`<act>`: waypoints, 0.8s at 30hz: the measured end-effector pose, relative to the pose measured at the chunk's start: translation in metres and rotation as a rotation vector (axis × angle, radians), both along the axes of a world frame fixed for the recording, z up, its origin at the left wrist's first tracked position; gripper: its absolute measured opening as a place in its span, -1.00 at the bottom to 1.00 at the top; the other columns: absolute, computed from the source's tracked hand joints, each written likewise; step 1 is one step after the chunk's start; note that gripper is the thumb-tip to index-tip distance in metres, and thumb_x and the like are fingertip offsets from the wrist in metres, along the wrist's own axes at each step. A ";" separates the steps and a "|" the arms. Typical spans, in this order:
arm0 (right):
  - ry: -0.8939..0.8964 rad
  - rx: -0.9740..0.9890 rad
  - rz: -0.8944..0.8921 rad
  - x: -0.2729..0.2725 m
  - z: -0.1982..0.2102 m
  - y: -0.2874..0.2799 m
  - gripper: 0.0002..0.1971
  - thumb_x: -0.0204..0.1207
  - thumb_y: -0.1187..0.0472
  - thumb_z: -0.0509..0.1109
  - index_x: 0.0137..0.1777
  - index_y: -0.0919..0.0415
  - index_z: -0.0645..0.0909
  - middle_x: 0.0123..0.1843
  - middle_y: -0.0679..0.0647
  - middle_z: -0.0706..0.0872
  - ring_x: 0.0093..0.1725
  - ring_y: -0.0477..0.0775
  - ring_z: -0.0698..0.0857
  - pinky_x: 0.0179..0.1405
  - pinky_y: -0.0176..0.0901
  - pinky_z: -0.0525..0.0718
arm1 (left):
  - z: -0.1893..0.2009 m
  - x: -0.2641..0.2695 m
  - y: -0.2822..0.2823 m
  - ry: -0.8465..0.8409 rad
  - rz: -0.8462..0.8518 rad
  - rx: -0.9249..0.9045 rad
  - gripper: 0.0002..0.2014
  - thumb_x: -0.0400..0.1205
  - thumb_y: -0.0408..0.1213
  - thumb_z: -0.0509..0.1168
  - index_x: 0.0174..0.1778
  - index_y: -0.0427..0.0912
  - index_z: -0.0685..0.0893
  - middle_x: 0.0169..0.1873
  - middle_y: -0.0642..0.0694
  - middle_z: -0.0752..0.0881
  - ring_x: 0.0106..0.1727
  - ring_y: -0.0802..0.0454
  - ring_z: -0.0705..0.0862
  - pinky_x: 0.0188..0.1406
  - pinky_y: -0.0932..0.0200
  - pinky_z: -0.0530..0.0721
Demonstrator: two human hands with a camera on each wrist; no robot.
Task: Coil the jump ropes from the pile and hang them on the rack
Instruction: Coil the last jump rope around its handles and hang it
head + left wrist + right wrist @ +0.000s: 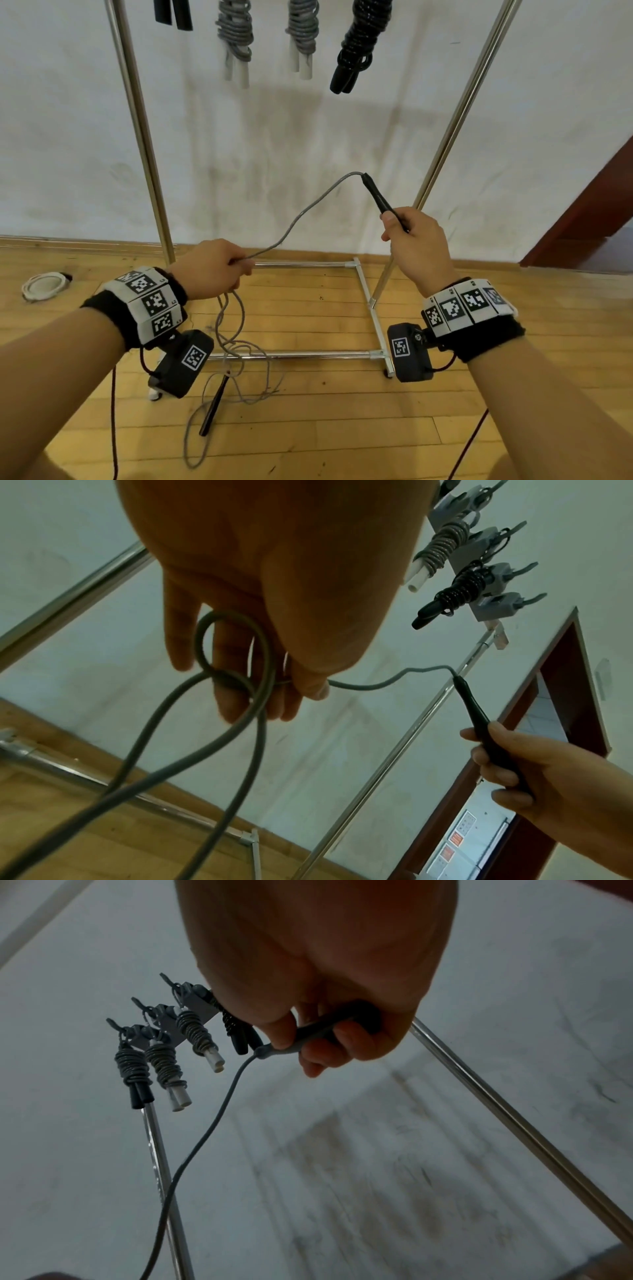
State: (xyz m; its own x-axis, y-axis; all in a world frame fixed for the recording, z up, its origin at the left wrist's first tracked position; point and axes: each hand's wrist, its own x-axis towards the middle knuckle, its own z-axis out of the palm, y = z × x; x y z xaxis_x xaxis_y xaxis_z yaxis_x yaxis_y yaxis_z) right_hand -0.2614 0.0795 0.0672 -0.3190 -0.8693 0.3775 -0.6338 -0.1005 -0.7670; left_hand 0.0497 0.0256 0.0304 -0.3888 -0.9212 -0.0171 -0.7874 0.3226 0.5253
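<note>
The right hand (416, 245) gripped the black handle (382, 202) of a gray rope (301, 214). The left hand (210, 269) pinched that rope (its slack lay tangled on the wood floor (325, 428)). Coiled ropes (303, 31) hung on the rack (140, 126) behind.

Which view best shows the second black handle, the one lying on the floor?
The head view: the loose black handle lies on the wood floor among slack grey rope below the left hand. The left wrist view shows only rope trailing down; the right wrist view shows only the handle the right hand holds.
</note>
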 end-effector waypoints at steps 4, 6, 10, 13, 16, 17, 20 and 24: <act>-0.127 0.099 0.208 0.030 0.001 0.005 -0.87 0.64 -0.05 0.34 0.03 -0.07 0.67 -0.20 -0.18 0.70 -0.30 -0.09 0.67 -0.28 -0.08 0.66 | 0.003 -0.011 0.004 -0.093 -0.094 -0.102 -0.65 0.76 0.02 0.17 -0.25 -0.02 0.70 -0.45 -0.04 0.69 -0.46 0.10 0.61 -0.44 0.20 0.53; -0.052 0.111 0.319 0.049 -0.002 0.009 -0.92 0.56 -0.06 0.43 0.00 -0.15 0.65 -0.15 -0.25 0.67 -0.30 -0.20 0.67 -0.33 -0.27 0.58 | 0.003 -0.020 0.008 -0.128 -0.136 -0.098 -0.63 0.77 0.01 0.15 -0.23 -0.09 0.71 -0.46 -0.04 0.66 -0.49 0.12 0.54 -0.45 0.23 0.44; 0.163 0.128 0.406 0.077 -0.015 0.015 -0.74 0.46 -0.11 0.52 0.10 -0.13 0.61 0.00 -0.24 0.63 0.00 -0.26 0.63 -0.10 -0.39 0.54 | 0.004 -0.033 0.016 -0.041 -0.173 -0.100 -0.64 0.76 -0.02 0.17 -0.35 0.04 0.64 -0.53 0.03 0.60 -0.54 0.18 0.52 -0.49 0.25 0.42; 0.170 0.164 0.397 0.083 -0.022 0.014 -0.77 0.48 -0.07 0.53 0.07 -0.07 0.65 -0.11 -0.26 0.68 -0.12 -0.32 0.63 -0.20 -0.51 0.52 | 0.008 -0.036 0.021 0.077 -0.259 -0.131 -0.68 0.74 -0.02 0.22 -0.32 0.05 0.66 -0.52 0.02 0.63 -0.54 0.16 0.53 -0.51 0.22 0.50; 0.211 0.229 0.426 0.081 -0.024 0.011 -0.80 0.52 -0.01 0.50 -0.12 0.13 0.73 -0.37 -0.04 0.68 -0.43 -0.13 0.58 -0.39 -0.28 0.49 | 0.008 -0.032 0.022 0.123 -0.253 -0.139 -0.77 0.71 -0.01 0.27 -0.28 0.14 0.67 -0.49 0.06 0.65 -0.47 0.17 0.60 -0.46 0.32 0.53; 0.227 0.250 0.434 0.080 -0.024 0.011 -0.81 0.52 0.01 0.50 -0.17 0.12 0.72 -0.40 0.00 0.68 -0.45 -0.09 0.58 -0.41 -0.24 0.50 | 0.007 -0.029 0.021 0.121 -0.242 -0.130 -0.80 0.69 -0.01 0.29 -0.25 0.16 0.68 -0.47 0.07 0.66 -0.44 0.19 0.61 -0.45 0.36 0.53; 0.256 0.255 0.387 0.071 -0.021 0.005 -0.82 0.53 0.04 0.50 -0.25 0.06 0.68 -0.43 -0.04 0.66 -0.52 -0.16 0.56 -0.49 -0.33 0.44 | 0.003 -0.020 0.017 0.040 -0.267 -0.106 -0.86 0.70 -0.09 0.31 -0.15 0.08 0.72 -0.37 0.11 0.68 -0.30 0.25 0.63 -0.38 0.39 0.48; 0.159 0.209 0.296 0.050 -0.015 -0.002 -0.85 0.52 0.04 0.51 -0.21 0.05 0.69 -0.47 -0.10 0.59 -0.54 -0.21 0.50 -0.45 -0.28 0.48 | -0.003 -0.004 0.010 -0.056 -0.250 -0.032 -0.91 0.72 -0.18 0.30 -0.04 0.13 0.66 -0.27 0.24 0.64 -0.21 0.32 0.63 -0.28 0.42 0.41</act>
